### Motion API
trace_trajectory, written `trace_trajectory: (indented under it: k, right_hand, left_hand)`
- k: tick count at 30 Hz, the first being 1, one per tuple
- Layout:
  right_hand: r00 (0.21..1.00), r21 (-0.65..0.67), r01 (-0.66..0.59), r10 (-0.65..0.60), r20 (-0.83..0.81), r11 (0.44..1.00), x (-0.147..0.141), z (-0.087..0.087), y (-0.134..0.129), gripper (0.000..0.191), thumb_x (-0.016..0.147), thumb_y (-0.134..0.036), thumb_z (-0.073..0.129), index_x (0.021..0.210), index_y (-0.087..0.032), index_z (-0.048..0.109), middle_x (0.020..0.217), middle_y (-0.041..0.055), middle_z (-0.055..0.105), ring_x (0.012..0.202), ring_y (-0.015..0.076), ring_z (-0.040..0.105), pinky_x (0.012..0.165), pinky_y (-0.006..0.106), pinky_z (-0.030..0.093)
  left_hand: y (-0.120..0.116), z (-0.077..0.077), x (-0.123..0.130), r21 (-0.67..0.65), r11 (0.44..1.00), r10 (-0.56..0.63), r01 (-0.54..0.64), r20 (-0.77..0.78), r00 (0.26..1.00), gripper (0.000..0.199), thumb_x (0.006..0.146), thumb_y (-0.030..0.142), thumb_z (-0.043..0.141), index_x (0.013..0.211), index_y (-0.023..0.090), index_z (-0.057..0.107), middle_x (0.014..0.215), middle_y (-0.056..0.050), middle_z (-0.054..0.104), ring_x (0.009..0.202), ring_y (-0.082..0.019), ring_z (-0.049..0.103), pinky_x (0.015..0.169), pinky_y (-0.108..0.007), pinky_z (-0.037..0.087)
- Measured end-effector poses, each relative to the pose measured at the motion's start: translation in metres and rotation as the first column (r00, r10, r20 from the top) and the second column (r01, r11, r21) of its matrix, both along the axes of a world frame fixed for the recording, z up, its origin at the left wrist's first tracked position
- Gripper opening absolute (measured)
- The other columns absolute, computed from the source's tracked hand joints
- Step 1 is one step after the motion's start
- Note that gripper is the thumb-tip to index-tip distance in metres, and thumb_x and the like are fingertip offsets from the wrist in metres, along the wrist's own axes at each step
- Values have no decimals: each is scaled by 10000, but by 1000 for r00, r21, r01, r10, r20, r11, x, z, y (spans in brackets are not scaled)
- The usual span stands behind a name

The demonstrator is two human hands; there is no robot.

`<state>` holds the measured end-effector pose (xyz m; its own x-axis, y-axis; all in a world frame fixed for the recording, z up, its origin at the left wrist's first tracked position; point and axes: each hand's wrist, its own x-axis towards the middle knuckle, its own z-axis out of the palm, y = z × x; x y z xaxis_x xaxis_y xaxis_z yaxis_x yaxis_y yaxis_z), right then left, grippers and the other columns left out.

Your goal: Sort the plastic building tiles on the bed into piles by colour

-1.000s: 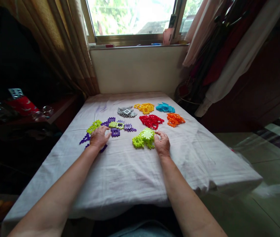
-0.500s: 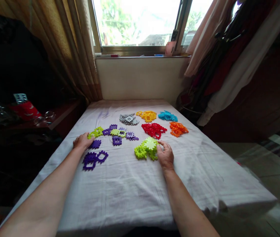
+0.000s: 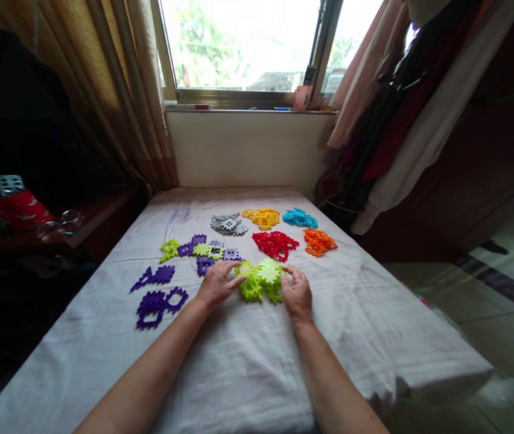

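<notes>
Toothed lime-green pieces (image 3: 269, 271) lie in a pile on the white-covered table between my two hands. My left hand (image 3: 219, 283) is at the pile's left edge, with thumb and fingers apart around a green piece; whether it grips it is unclear. On the right edge rests my right hand (image 3: 296, 293), its fingers curved against the green pieces. Purple pieces (image 3: 152, 307) form a group at the left. Behind my left hand, purple and green pieces (image 3: 201, 249) lie in a mixed cluster.
Farther back are piles of grey (image 3: 228, 224), yellow (image 3: 266, 218), blue (image 3: 300, 217), red (image 3: 276, 244) and orange pieces (image 3: 319, 242). A dark side table with a red container (image 3: 22, 207) stands left. Clothes (image 3: 393, 163) hang at the right.
My left hand has moved right, from the left-hand green and purple pieces to the green pile. More green now shows at the pile's left side. My right hand stays at its right edge.
</notes>
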<state>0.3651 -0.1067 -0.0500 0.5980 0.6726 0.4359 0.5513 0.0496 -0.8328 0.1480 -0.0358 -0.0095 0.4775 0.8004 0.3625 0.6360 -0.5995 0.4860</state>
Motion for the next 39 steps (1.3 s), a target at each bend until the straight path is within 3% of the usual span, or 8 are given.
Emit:
trace_trajectory:
  k: [3, 7, 13, 17, 22, 25, 33, 39]
  right_hand:
    - [999, 19, -12, 13, -37, 1000, 2, 7, 0, 291, 784, -375, 530, 939, -220, 722, 1073, 107, 710, 1078, 248, 618, 1011, 417, 456]
    - [998, 64, -23, 27, -58, 998, 13, 30, 10, 299, 785, -402, 547, 936, -213, 724, 1071, 103, 716, 1061, 242, 626, 963, 399, 481]
    - [939, 87, -27, 55, -341, 996, 39, 55, 63, 373, 768, -481, 544, 912, -173, 697, 883, 78, 752, 725, 189, 681, 697, 320, 531]
    - [777, 177, -9, 119, -618, 984, 44, 52, 89, 322, 737, -462, 612, 882, -180, 673, 779, 30, 748, 570, 149, 654, 531, 249, 492]
    - [400, 331, -278, 422, -814, 902, 54, 38, 79, 262, 740, -455, 670, 869, -228, 698, 788, 18, 756, 610, 145, 666, 506, 239, 499]
    - [280, 396, -320, 485, -828, 861, 63, 36, 72, 232, 783, -464, 642, 862, -259, 717, 829, 15, 764, 641, 146, 666, 506, 244, 500]
    - [259, 352, -426, 485, -835, 834, 62, 33, 84, 216, 815, -449, 636, 872, -259, 720, 874, 19, 769, 729, 173, 703, 613, 298, 552]
    - [225, 376, -369, 474, -852, 850, 64, 32, 86, 212, 817, -442, 639, 862, -255, 729, 879, 23, 775, 729, 169, 705, 584, 281, 540]
  left_hand:
    - [0, -6, 4, -23, 998, -56, 57, 27, 998, 337, 880, 462, 591, 1129, 256, 685, 1176, -72, 719, 1103, -219, 655, 1011, -413, 484]
    - [3, -6, -4, 10, 997, -81, 81, 64, 995, 332, 940, 444, 478, 1082, 248, 705, 1164, -77, 721, 1105, -210, 655, 1004, -405, 493]
    - [15, -1, -12, 142, 990, 21, -7, -99, 995, 313, 938, 371, 482, 1138, 281, 705, 1286, -70, 665, 1258, -248, 556, 1096, -491, 398]
    - [22, -4, -6, 157, 988, 29, 16, -280, 960, 350, 929, 378, 509, 1242, 334, 659, 1441, -51, 555, 1390, -293, 424, 1147, -568, 285]
    - [18, -9, -3, 146, 989, 41, 5, -311, 950, 361, 961, 392, 461, 1281, 354, 623, 1404, -46, 591, 1363, -269, 464, 1168, -580, 214]
    - [13, -8, -10, 155, 988, 43, 4, -300, 953, 353, 969, 407, 447, 1256, 336, 638, 1395, -50, 597, 1353, -268, 475, 1177, -583, 182]
    - [-6, 2, -57, 183, 983, 85, -27, -316, 945, 317, 944, 414, 471, 1148, 303, 687, 1354, -66, 626, 1338, -271, 490, 1187, -568, 191]
    - [1, 11, -74, 258, 936, 296, -237, -218, 930, 309, 953, 380, 439, 823, 252, 688, 1225, -47, 698, 1257, -255, 555, 1170, -517, 252]
